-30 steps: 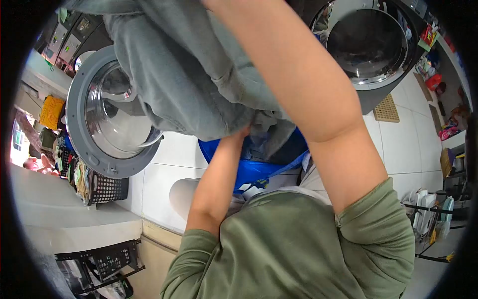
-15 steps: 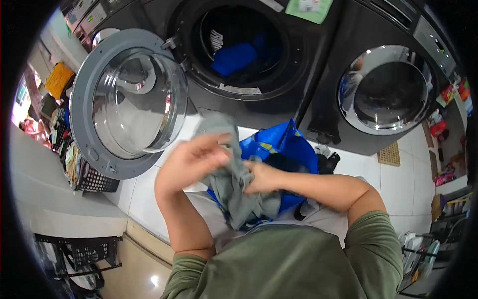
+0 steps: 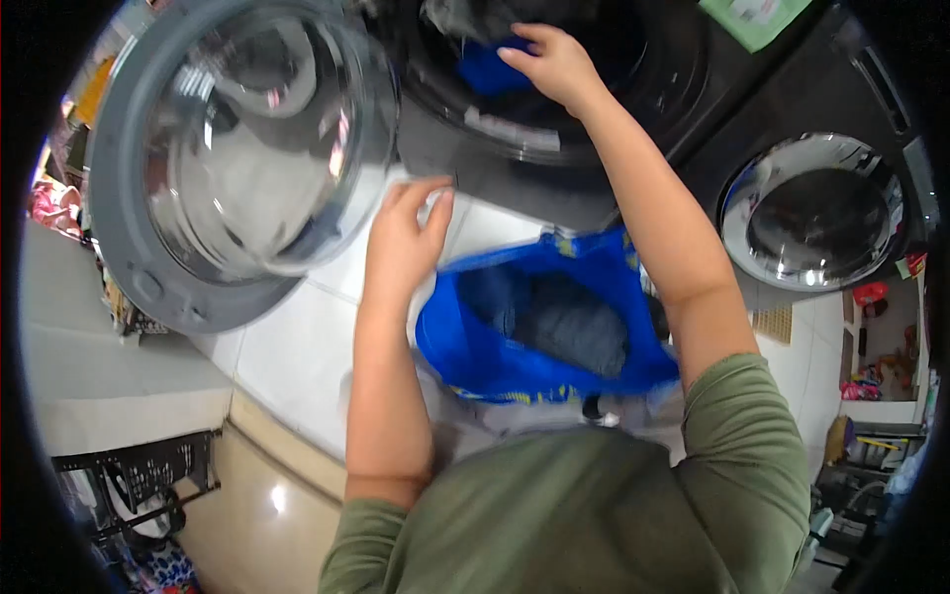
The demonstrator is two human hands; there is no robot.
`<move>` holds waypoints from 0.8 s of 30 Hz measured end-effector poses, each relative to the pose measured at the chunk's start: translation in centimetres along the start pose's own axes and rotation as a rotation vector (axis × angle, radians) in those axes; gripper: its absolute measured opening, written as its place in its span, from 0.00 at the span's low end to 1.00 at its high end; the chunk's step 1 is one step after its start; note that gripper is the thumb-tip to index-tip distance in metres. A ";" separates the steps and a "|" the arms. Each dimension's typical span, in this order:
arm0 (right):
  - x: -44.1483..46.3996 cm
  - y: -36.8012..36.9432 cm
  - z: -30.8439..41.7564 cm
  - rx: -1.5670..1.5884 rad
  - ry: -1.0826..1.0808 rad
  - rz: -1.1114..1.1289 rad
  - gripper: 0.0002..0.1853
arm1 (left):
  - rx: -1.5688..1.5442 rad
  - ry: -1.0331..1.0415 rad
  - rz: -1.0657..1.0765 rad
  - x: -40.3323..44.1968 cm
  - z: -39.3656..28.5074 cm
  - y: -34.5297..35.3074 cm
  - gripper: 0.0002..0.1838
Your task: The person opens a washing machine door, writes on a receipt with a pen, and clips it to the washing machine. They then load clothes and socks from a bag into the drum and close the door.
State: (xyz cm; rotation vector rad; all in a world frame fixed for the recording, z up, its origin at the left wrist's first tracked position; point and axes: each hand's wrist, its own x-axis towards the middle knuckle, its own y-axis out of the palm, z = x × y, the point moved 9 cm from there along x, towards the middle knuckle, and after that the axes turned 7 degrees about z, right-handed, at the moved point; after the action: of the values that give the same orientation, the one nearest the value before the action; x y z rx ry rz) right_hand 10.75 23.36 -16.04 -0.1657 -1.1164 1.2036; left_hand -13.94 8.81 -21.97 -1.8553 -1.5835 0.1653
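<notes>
My right hand (image 3: 556, 67) reaches into the mouth of the front-loading washing machine (image 3: 495, 168), thumb and fingers apart and nothing between them. Just beyond its fingertips a grey garment (image 3: 465, 16) lies in the drum, above a blue cloth (image 3: 493, 67). My left hand (image 3: 408, 233) hangs over the white floor beside the door, fingers curved and apart from the thumb, holding nothing. Below and between my arms stands a blue bag (image 3: 445, 332), gaping at the top, with dark grey clothes (image 3: 574, 322) inside.
The machine's round glass door (image 3: 129, 188) is swung out to my left. A second machine with a closed door (image 3: 816, 213) stands to the right. A black crate (image 3: 183, 470) is at lower left, and a tan grate (image 3: 774, 324) lies on the floor at right.
The grey garment has gone from my hands over the bag into the drum. My right hand has moved up to the opening and let go; my left hand has drawn back, empty.
</notes>
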 end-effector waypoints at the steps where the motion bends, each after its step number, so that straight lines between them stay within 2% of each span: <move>1: -3.3 0.3 4.1 0.132 -0.010 0.055 0.22 | 0.082 -0.029 0.111 0.0 0.1 0.6 0.13; 2: -6.2 2.2 6.5 0.377 0.011 0.263 0.16 | 0.230 -0.100 0.267 -0.5 1.5 2.2 0.14; 3: -10.0 4.7 8.0 0.485 0.128 0.642 0.13 | 0.330 -0.071 0.435 -1.4 2.0 3.6 0.15; 4: -14.2 7.3 8.7 0.528 0.077 0.971 0.13 | 0.420 -0.029 0.589 -2.2 2.3 4.9 0.16; 5: -19.9 8.9 9.1 0.491 0.239 1.469 0.14 | 0.387 -0.094 0.781 -3.2 3.5 6.2 0.18; 6: -25.5 10.5 7.9 0.502 0.312 1.759 0.15 | 0.474 -0.112 0.827 -3.9 3.8 6.7 0.19; 7: -30.8 12.7 5.4 0.492 0.373 1.928 0.17 | 0.568 -0.127 0.866 -4.5 3.8 7.0 0.20; 8: -36.3 15.7 1.2 0.361 0.453 1.959 0.22 | 0.665 -0.139 0.907 -4.9 3.8 7.2 0.21; 9: -38.1 16.6 -0.8 -0.046 0.315 1.904 0.30 | 0.747 -0.200 0.953 -4.9 4.3 7.3 0.27; 10: -42.5 19.2 -5.5 -0.323 0.298 1.733 0.32 | 0.724 -0.235 0.969 -4.9 4.6 7.3 0.28; 11: -45.9 18.9 -7.8 -0.396 0.563 1.756 0.36 | 0.700 -0.272 0.983 -4.8 4.9 7.4 0.30; 12: -46.5 15.3 -7.8 -0.680 0.923 1.398 0.47 | 0.677 -0.312 0.994 -4.7 5.3 7.4 0.32; 14: -52.3 16.7 -11.1 -0.506 0.853 1.363 0.53 | 0.566 -0.335 0.983 -4.5 5.8 7.9 0.34; 17: -53.2 17.6 -14.7 -0.575 0.626 1.165 0.38 | 0.503 -0.281 0.944 -4.0 5.8 8.1 0.35; 20: -49.3 15.0 -18.5 -0.380 0.852 1.094 0.25 | 0.470 -0.252 0.929 -3.8 5.7 8.5 0.35; 22: -44.2 10.8 -17.6 -0.403 0.865 0.917 0.16 | 0.477 -0.309 0.932 -3.6 5.6 8.2 0.35; 24: -39.9 6.6 -14.0 -0.191 0.816 0.867 0.17 | 0.517 -0.233 0.870 -3.5 5.4 7.9 0.35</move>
State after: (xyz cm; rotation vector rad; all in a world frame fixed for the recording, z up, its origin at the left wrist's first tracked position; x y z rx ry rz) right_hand 19.70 0.24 -50.93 -1.2683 -0.3995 1.5431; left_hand -11.04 7.64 -31.63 -1.9961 -0.6493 1.0905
